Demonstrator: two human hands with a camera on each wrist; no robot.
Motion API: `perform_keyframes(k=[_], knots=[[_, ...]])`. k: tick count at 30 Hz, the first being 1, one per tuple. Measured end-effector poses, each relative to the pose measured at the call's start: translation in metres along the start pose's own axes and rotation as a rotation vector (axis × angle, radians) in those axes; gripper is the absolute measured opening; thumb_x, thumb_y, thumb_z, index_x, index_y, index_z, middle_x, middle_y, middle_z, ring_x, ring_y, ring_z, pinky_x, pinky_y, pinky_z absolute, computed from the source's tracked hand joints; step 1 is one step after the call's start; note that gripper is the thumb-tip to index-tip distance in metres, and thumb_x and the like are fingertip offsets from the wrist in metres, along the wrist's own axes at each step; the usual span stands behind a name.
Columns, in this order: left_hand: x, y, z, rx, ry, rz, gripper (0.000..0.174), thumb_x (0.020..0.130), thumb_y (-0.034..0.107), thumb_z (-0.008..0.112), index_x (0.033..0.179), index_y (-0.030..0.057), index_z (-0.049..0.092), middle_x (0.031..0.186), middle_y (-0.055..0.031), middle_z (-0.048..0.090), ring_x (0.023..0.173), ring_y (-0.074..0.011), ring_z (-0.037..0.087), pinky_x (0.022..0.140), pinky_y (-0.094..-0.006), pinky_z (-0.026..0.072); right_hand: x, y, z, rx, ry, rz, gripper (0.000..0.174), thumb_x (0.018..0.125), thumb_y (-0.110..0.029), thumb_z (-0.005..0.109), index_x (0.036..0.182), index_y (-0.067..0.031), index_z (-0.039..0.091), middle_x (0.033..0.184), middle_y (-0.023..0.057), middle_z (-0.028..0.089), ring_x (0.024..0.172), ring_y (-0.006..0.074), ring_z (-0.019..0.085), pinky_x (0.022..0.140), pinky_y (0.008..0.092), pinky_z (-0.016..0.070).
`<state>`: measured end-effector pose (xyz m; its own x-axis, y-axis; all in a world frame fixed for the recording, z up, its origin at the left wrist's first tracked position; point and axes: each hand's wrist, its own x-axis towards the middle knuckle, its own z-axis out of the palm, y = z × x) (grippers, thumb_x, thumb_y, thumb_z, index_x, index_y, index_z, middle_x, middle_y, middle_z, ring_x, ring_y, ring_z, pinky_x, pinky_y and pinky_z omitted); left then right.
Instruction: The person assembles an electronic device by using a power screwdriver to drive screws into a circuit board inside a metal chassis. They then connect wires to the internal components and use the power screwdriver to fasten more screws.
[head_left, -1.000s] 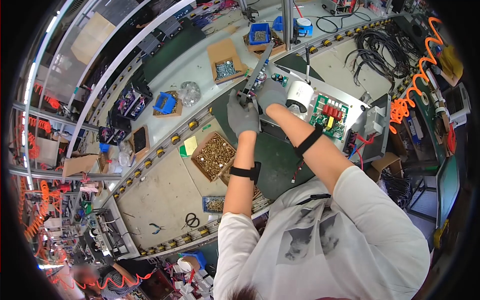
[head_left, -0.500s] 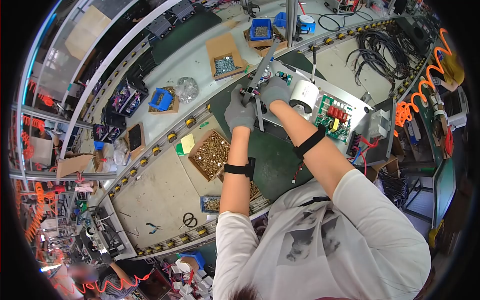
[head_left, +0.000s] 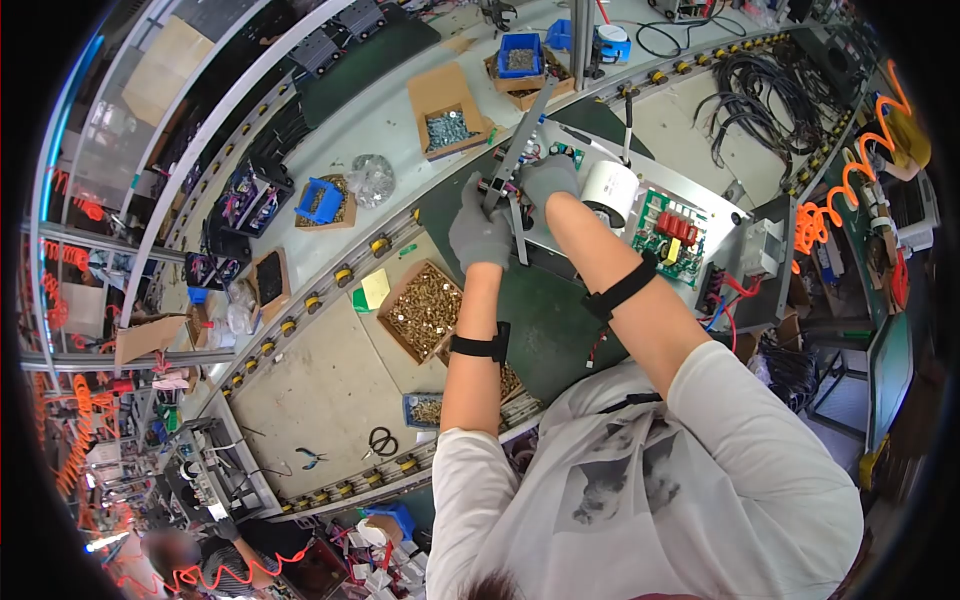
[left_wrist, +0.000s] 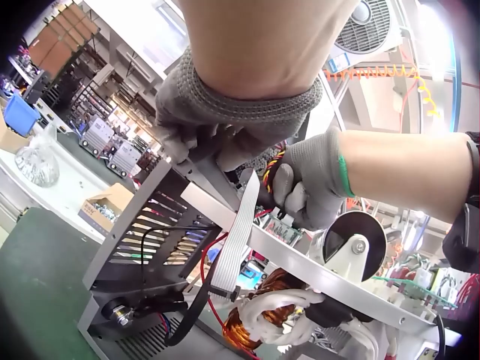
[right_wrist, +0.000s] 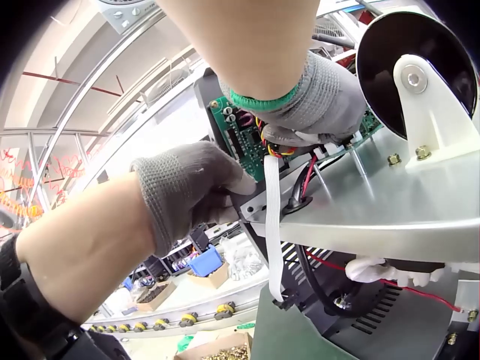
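Observation:
My gloved left hand [head_left: 480,232] grips the edge of a dark, upright panel [head_left: 520,137] at the end of an open equipment chassis. A green circuit board [right_wrist: 238,139] sits against the panel's inner face. Beside that board, my gloved right hand [right_wrist: 322,105] has its fingers curled at a twisted bundle of red, yellow and black wires [left_wrist: 274,166], pinching it close over the board; the fingertips are partly hidden. A flat grey ribbon cable [right_wrist: 273,217] hangs over the metal plate [right_wrist: 360,210]. On that plate stands a white cylinder with a black end [head_left: 610,188], near my right wrist.
Another board with red parts [head_left: 670,238] lies on the chassis's right side. Below my left hand are a carton of brass screws [head_left: 422,310], pliers [head_left: 311,458] and scissors [head_left: 381,442]. Black cables [head_left: 765,110] lie at back right; an orange coiled hose [head_left: 850,180] hangs right.
The head view has shifted slightly. My left hand keeps its grip on the panel, which has swung a little, while my right hand has edged slightly toward the panel at the wires.

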<state>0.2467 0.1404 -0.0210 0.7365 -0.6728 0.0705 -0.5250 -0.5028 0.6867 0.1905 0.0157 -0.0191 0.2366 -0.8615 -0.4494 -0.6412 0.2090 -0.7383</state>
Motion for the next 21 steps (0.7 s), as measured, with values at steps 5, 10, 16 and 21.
perform_keyframes(k=[5,10,16,21], knots=[[0.0,0.001,0.002,0.025,0.012,0.012,0.06,0.073,0.006,0.051,0.131,0.0172,0.04,0.103,-0.0123,0.064,0.09,-0.0332,0.061,0.078,-0.0418,0.048,0.011,0.001,0.002,0.04,-0.177,0.089,0.025,0.077,-0.019,0.059,0.09,0.0009,0.066,0.085,0.0177,0.067,0.079,0.027,0.066,0.071,0.0362,0.0497],[-0.002,0.001,0.002,0.002,0.037,0.016,0.061,0.071,0.003,0.051,0.13,0.0172,0.042,0.098,-0.0132,0.064,0.087,-0.0338,0.061,0.075,-0.0427,0.0477,0.019,0.013,0.026,0.401,-0.054,0.267,0.027,0.08,-0.023,0.057,0.09,0.0011,0.065,0.089,0.0153,0.066,0.075,0.0275,0.065,0.068,0.0376,0.0482],[0.0,-0.008,0.007,-0.047,0.064,0.072,0.06,0.071,0.003,0.051,0.129,0.0169,0.043,0.098,-0.0126,0.064,0.087,-0.0336,0.061,0.075,-0.0417,0.0474,-0.021,-0.01,0.016,0.393,0.224,0.314,0.025,0.077,-0.024,0.063,0.076,0.0005,0.065,0.073,0.0138,0.064,0.062,0.0263,0.061,0.057,0.0367,0.0454],[-0.002,-0.007,0.005,-0.064,0.062,0.067,0.061,0.071,0.002,0.051,0.129,0.0158,0.042,0.099,-0.0119,0.064,0.088,-0.0332,0.06,0.076,-0.0413,0.0471,-0.03,-0.017,0.016,0.364,0.289,0.328,0.027,0.076,-0.025,0.062,0.083,0.0005,0.067,0.085,0.0195,0.066,0.073,0.0329,0.063,0.065,0.0383,0.0467]])
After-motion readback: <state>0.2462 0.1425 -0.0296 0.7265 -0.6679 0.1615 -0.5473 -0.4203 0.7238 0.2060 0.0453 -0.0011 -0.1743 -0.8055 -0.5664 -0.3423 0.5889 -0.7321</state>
